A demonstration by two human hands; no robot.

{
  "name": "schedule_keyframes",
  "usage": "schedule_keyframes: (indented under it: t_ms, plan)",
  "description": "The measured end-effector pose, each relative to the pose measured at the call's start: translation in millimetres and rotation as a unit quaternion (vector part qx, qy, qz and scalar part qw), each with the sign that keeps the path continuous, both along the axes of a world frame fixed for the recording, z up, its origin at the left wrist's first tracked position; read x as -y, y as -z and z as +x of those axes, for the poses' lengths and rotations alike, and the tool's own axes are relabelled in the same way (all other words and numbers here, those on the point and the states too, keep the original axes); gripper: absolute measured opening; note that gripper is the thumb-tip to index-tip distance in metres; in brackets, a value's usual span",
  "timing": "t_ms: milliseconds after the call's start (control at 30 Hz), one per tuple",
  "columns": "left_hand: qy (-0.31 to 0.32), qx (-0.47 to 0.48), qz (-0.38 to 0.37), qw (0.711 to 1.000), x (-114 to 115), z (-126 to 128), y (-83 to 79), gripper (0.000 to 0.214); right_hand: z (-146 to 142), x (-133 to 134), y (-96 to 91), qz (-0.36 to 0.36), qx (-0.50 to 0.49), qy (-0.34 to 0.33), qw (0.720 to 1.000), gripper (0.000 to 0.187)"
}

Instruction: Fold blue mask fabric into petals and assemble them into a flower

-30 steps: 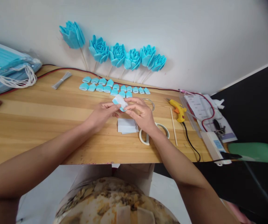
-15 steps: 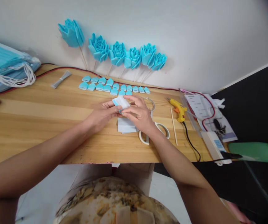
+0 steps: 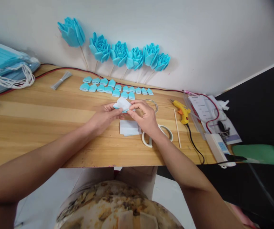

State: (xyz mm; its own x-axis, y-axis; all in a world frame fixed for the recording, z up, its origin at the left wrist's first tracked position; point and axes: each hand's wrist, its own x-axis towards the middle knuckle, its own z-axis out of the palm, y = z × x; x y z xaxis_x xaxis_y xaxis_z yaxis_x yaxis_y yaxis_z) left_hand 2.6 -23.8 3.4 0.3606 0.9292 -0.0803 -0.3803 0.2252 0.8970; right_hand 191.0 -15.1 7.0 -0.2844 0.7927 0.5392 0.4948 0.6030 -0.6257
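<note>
At the middle of the desk (image 3: 43, 124), the left hand (image 3: 103, 118) and the right hand (image 3: 146, 120) meet, and both pinch one small blue-and-white piece (image 3: 122, 103) between thumb and fingertips. The left hand grips its 9 o'clock edge and the right hand its 3 o'clock edge, so both hands are closed narrowly on it. The piece is lifted a little above the wood. It looks partly folded, but how exactly I cannot tell.

At 6 o'clock from the piece, a stack of pale cut sheets (image 3: 129, 127) lies flat on the desk, with its 3 o'clock edge hidden behind the right hand. At 4 o'clock from the stack, scissors (image 3: 147, 142) with white handles lie partly under the right wrist. At 12 o'clock from the hands, two rows of folded blue petals (image 3: 114, 88) are laid out. Further at 12 o'clock, blue flowers (image 3: 127, 57) on sticks lean against the wall (image 3: 198, 38). At 3 o'clock from the right hand lie a thin wooden stick (image 3: 177, 128) and a yellow glue gun (image 3: 183, 112). Far at 10 o'clock, a pile of face masks (image 3: 3, 68) rests on the desk corner.
</note>
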Motion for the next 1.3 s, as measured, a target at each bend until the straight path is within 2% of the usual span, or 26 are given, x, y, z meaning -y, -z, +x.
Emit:
schedule_keyframes:
  t_ms: [200,367,667,867,1033,1100,1200,1300]
  plan:
    - [-0.011,-0.041,0.032,0.999,-3,0,3.8,0.032,-1,0,-0.3,-0.013,-0.012,0.008,1.0,0.005]
    - [-0.004,-0.076,0.054,0.996,-3,-1,5.3,0.031,-3,2,-1.0,-0.031,-0.026,0.015,0.999,0.008]
    - [-0.003,-0.082,0.044,0.996,-1,0,2.0,0.036,-4,5,-3.1,-0.087,-0.055,0.035,0.994,0.006]
    - [-0.049,-0.115,0.04,0.991,-1,-1,-0.2,0.045,-3,4,1.3,-0.141,-0.079,-0.01,0.987,0.039]
    - [-0.101,-0.14,0.076,0.982,-2,-2,-4.2,0.045,-2,1,7.5,-0.196,-0.097,-0.053,0.974,0.052]
    - [-0.119,-0.138,0.091,0.979,-3,-2,-4.8,0.047,-2,0,8.7,-0.215,-0.099,-0.074,0.969,0.047]
    - [-0.121,-0.122,0.104,0.98,-3,-2,-4.6,0.053,-2,0,7.9,-0.226,-0.095,-0.076,0.966,0.03]
    - [-0.101,-0.119,0.104,0.982,-3,-1,-4.3,0.055,-3,0,5.7,-0.231,-0.117,-0.061,0.964,0.031]
